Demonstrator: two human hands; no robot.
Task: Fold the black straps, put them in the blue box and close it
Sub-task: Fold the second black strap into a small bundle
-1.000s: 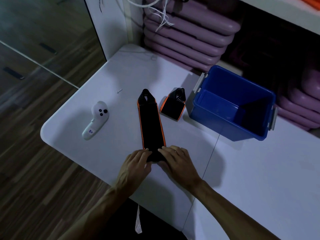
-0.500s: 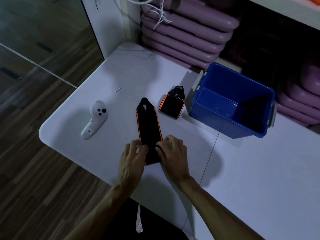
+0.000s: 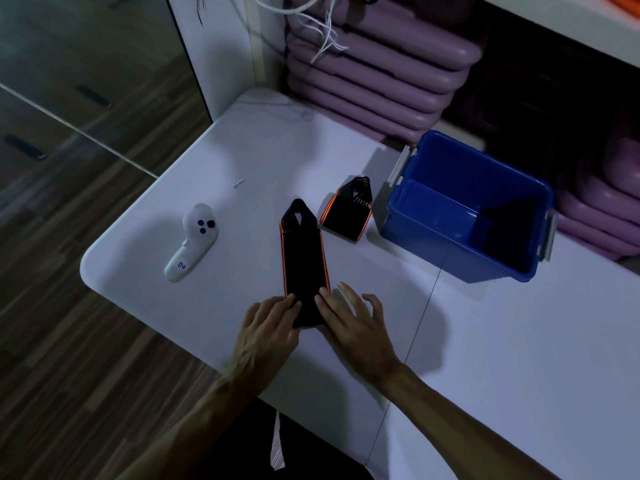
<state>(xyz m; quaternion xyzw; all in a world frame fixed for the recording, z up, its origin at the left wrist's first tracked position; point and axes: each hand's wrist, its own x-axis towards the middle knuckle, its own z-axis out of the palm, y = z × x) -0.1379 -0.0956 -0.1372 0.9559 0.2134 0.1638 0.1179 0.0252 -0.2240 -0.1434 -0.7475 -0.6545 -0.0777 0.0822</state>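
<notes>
Head view: left hand [image 3: 268,322] and right hand [image 3: 349,315] press flat, straight fingers on the near end of the long strap [image 3: 303,258] to crease it on the surface [image 3: 485,341]. A folded strap [image 3: 346,211] waits beside the open blue box [image 3: 464,206].

Both bare forearms are reaching forward from the bottom edge, angling inward so the hands are meeting side by side. The left hand [image 3: 268,322] is lying palm down, its straight fingers [image 3: 289,301] pointing forward and slightly right. The right hand [image 3: 349,323] is also lying palm down, fingers spread and nearly straight, the index finger [image 3: 325,296] sitting closest to the left hand's fingertips and the outer fingers fanning off to the right. Neither hand is curling into a grip.
</notes>
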